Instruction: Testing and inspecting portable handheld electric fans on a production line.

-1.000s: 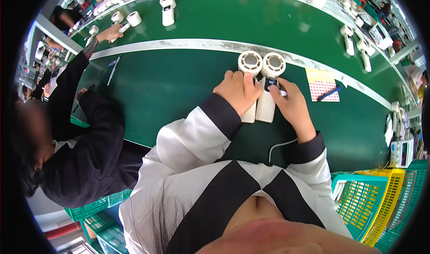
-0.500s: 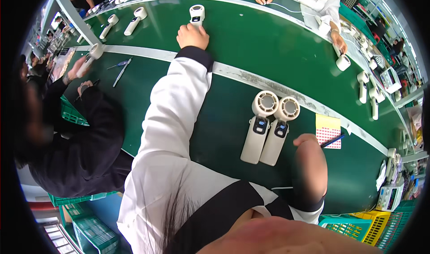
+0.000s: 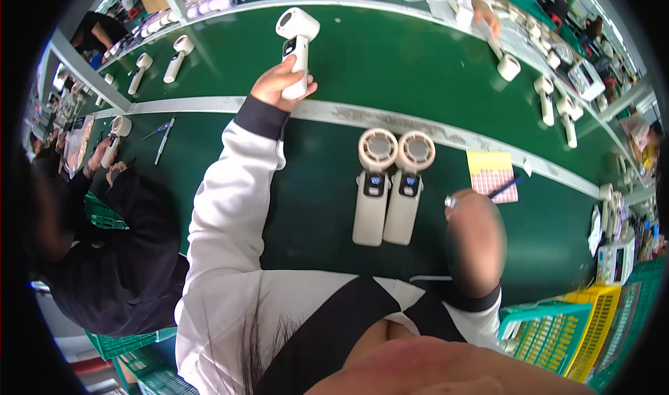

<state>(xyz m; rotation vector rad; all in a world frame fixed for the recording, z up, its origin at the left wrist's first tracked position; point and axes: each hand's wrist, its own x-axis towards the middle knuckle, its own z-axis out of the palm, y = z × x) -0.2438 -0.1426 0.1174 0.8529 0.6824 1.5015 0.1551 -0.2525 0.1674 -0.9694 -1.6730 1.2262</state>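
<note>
Left hand (image 3: 276,86) grips a white handheld fan (image 3: 300,52) by its handle, fingers curled around it, upper left of centre. Two cream fans (image 3: 370,212) lie side by side mid-frame. Right of them, the blurred right hand (image 3: 479,228) shows a small white piece (image 3: 451,202) at its fingertips; its grip cannot be told.

A white fan (image 3: 298,31) tilts, upper centre; two screen-lit fans (image 3: 370,210) lie side by side, centre; right of centre, perhaps a white plug (image 3: 451,202).
</note>
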